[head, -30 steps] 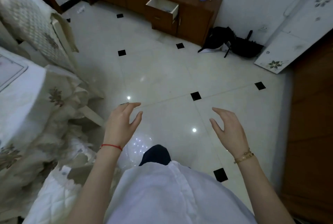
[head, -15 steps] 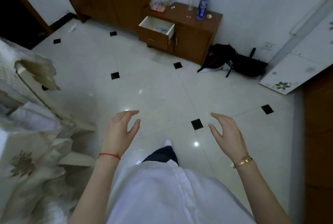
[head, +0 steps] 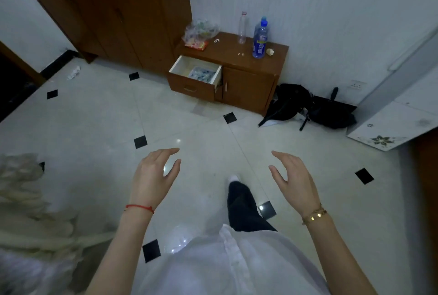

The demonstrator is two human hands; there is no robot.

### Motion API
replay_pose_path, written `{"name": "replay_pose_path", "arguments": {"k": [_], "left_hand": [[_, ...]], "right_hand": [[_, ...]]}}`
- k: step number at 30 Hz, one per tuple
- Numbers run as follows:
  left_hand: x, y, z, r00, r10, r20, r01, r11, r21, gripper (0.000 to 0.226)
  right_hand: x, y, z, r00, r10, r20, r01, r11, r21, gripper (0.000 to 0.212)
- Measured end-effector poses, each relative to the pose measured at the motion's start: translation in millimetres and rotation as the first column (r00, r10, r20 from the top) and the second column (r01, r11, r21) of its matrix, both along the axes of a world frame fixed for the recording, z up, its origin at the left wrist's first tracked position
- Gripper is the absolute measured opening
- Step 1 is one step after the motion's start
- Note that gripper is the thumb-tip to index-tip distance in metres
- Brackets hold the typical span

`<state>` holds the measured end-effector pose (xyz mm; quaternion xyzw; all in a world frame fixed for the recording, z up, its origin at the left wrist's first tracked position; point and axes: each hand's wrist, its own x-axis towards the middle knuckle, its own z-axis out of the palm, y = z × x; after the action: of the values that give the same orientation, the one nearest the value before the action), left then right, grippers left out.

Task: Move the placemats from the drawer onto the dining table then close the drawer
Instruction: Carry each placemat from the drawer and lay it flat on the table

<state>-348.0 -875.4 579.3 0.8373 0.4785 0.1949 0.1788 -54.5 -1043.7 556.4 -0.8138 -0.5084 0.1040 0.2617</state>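
Observation:
A low brown cabinet (head: 248, 86) stands against the far wall. Its left drawer (head: 193, 86) is pulled open, white inside, with a blue-and-white patterned placemat (head: 201, 74) lying in it. My left hand (head: 152, 180) and my right hand (head: 292, 180) hover over the floor well short of the cabinet, both with fingers spread and nothing in them. The dining table is out of view; only a pale cloth-covered edge (head: 26, 199) shows at the lower left.
On the cabinet top stand a blue bottle (head: 260, 39), a clear bottle (head: 242, 27) and a plastic bag (head: 200, 31). Black bags (head: 308, 107) lie on the floor right of the cabinet. A white appliance (head: 403, 105) is at right, a brown wardrobe (head: 123, 10) behind.
The view has turned away from the cloth-covered table and chair and closed in on the cabinet. One foot has stepped forward. Both hands stay empty and spread.

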Motion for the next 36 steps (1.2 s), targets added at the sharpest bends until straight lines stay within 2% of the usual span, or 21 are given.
{"name": "replay_pose_path", "arguments": {"k": [6, 14, 24, 30, 36], "left_hand": [[71, 124, -4, 0.999, 0.04, 0.009, -0.04, 0.999, 0.005, 0.026], [155, 295, 17, 0.995, 0.092, 0.025, -0.093, 0.995, 0.043, 0.028], [197, 474, -12, 0.993, 0.102, 0.057, -0.104, 0.994, 0.031, 0.028], [202, 601, -34, 0.996, 0.017, 0.085, -0.018, 1.0, 0.014, 0.029], [214, 733, -53, 0.989, -0.132, 0.066, 0.133, 0.991, -0.014, 0.031]], "right_hand": [[70, 127, -16, 1.0, 0.002, -0.012, -0.003, 1.0, -0.025, 0.038], [161, 317, 2, 0.998, 0.07, 0.002, -0.07, 0.998, 0.005, 0.037], [194, 508, -23, 0.99, 0.14, -0.022, -0.14, 0.99, -0.004, 0.037], [184, 611, -56, 0.993, 0.077, -0.089, -0.08, 0.997, -0.025, 0.038], [167, 706, -81, 0.979, -0.12, -0.164, 0.111, 0.992, -0.059, 0.038]]}}
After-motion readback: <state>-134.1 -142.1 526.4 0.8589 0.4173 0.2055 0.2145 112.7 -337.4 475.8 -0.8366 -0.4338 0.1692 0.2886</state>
